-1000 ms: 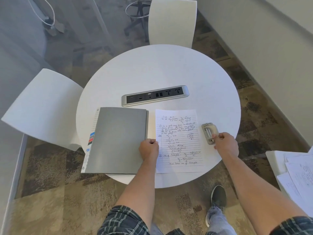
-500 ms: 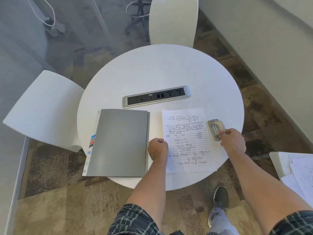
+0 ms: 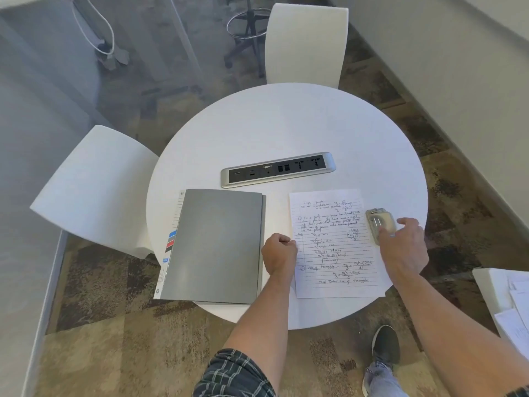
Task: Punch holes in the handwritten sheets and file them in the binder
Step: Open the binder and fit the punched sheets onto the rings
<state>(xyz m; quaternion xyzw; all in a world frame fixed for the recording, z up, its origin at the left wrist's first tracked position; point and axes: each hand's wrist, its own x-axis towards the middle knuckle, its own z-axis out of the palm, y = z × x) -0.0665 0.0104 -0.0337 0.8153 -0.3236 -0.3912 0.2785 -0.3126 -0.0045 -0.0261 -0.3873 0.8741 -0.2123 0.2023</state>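
Observation:
A closed grey binder (image 3: 217, 245) with coloured tabs on its left edge lies at the front left of the round white table (image 3: 286, 130). To its right lies a lined handwritten sheet (image 3: 335, 245). My left hand (image 3: 279, 252) is curled in a fist at the sheet's left edge, touching it. A small metal hole punch (image 3: 379, 223) sits at the sheet's right edge. My right hand (image 3: 403, 245) lies on the punch, fingers curved over its near end.
A silver power-socket strip (image 3: 277, 169) is set into the table's middle. White chairs stand at the left (image 3: 91, 184) and far side (image 3: 306, 44). A white surface with more papers (image 3: 512, 305) is at the right. My shoe (image 3: 385, 348) is below the table edge.
The camera view shifted slightly. My right hand has moved further over the hole punch, fingers spreading onto it. My left hand stays fisted at the sheet's left edge.

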